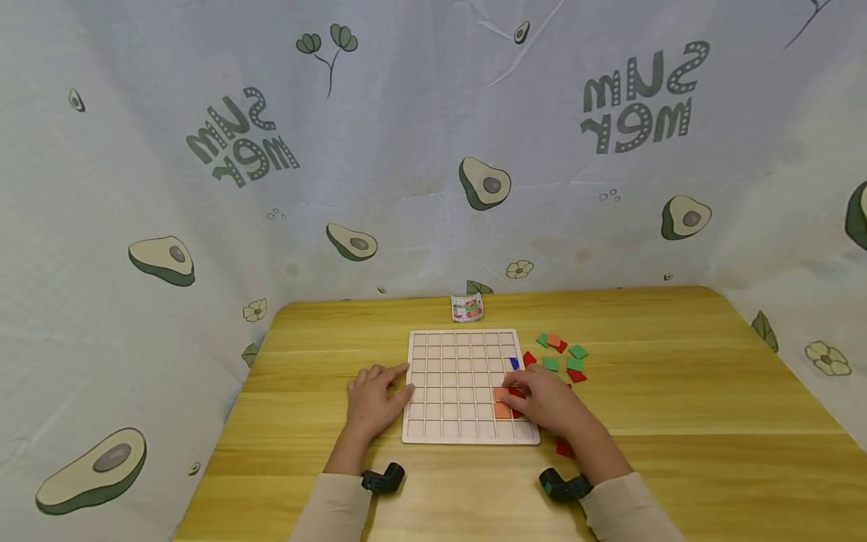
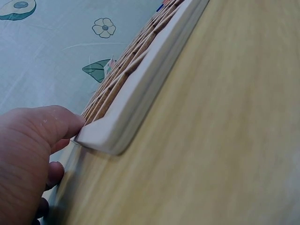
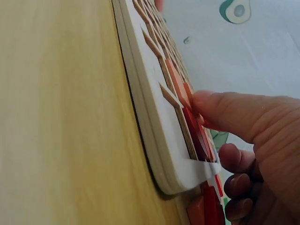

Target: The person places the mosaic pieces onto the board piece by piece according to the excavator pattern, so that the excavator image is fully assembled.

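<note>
A pale wooden grid board [image 1: 460,433] lies on the table between both hands. My left hand [image 1: 375,397] rests at its left edge, thumb and forefinger touching the rim; in the left wrist view the thumb [image 2: 65,121] lies on a corner. Over the right-hand columns, my right hand [image 1: 547,397] has thumb and forefinger down on the tiles, its other fingers bent. Orange tiles [image 1: 502,411] and a red tile [image 1: 518,412], partly hidden by that hand, fill cells there. A blue piece [image 1: 514,363] sits higher up. The right thumb [image 3: 211,101] touches the tiles in the right wrist view.
Loose green tiles [image 1: 578,351], red pieces [image 1: 576,376] and an orange tile [image 1: 553,340] lie right of the board. One red piece [image 1: 564,448] is beside the right forearm. A small curled patterned card [image 1: 467,308] stands at the back, before the printed cloth [image 1: 420,286].
</note>
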`<state>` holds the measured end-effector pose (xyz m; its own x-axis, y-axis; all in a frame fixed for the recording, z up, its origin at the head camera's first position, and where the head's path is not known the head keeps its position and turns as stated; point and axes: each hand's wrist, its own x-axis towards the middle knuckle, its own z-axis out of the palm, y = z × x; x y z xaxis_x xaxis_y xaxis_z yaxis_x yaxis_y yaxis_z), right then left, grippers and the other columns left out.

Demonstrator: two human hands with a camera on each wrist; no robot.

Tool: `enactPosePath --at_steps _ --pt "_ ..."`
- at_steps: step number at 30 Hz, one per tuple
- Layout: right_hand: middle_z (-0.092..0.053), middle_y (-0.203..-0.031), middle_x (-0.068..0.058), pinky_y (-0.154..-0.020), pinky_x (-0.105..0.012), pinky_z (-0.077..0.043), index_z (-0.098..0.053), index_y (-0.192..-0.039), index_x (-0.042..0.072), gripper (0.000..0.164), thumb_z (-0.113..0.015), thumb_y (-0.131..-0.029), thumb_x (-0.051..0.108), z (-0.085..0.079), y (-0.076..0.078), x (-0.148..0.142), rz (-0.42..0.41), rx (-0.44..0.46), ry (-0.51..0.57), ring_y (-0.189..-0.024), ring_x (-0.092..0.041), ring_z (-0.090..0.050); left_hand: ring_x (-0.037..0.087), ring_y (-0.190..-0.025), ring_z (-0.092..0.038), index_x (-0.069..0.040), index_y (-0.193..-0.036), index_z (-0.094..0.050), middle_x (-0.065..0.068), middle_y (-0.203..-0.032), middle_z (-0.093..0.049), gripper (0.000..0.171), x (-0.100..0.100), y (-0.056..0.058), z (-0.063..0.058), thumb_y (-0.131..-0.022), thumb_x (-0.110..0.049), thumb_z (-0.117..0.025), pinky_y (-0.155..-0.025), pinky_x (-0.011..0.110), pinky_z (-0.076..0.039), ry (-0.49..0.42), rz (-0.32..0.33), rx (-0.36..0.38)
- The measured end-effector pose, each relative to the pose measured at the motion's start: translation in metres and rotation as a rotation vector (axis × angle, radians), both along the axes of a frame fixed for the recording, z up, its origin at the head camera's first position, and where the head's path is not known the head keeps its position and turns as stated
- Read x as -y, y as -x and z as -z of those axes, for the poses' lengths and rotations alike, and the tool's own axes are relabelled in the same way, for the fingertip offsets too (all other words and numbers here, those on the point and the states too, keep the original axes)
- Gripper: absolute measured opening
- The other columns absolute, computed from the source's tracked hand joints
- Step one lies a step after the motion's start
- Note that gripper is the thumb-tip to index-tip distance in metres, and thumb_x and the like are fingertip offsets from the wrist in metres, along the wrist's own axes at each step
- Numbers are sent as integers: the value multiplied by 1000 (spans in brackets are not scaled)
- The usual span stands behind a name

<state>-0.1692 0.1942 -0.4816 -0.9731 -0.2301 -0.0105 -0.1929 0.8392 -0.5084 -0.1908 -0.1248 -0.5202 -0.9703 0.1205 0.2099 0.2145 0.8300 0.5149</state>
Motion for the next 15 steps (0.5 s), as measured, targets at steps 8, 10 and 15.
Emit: enactPosePath --at_steps 8,10,15 --pt "-63 -92 2 -75 -34 -46 -75 -108 16 21 -77 -91 27 4 1 3 -3 -34 -15 -84 -15 -50 17 -90 -47 -30 -133 -69 -3 -95 -62 44 0 -1 -1 -92 -44 -68 -83 40 -31 -3 0 2" --pt "-63 -93 2 -76 -34 -46 -75 -107 16 20 -77 -90 27 5 1 4 -3 -44 -24 -84 -14 -51 17 -89 -46 -30 -133 -69 -4 -94 -61 43 0 -1 0 -92 -44 -68 -82 40 -31 -2 0 1" --pt "-64 -96 -1 -78 -37 -48 -75 -110 15 26 -76 -91 33 5 2 0 24 -26 -12 -86 -18 -53 17 -90 -47 -30 -134 -69 -4 -96 -62 43 -1 0 -1 -93 -44 -68 -82 40 -31 -3 -1 2"
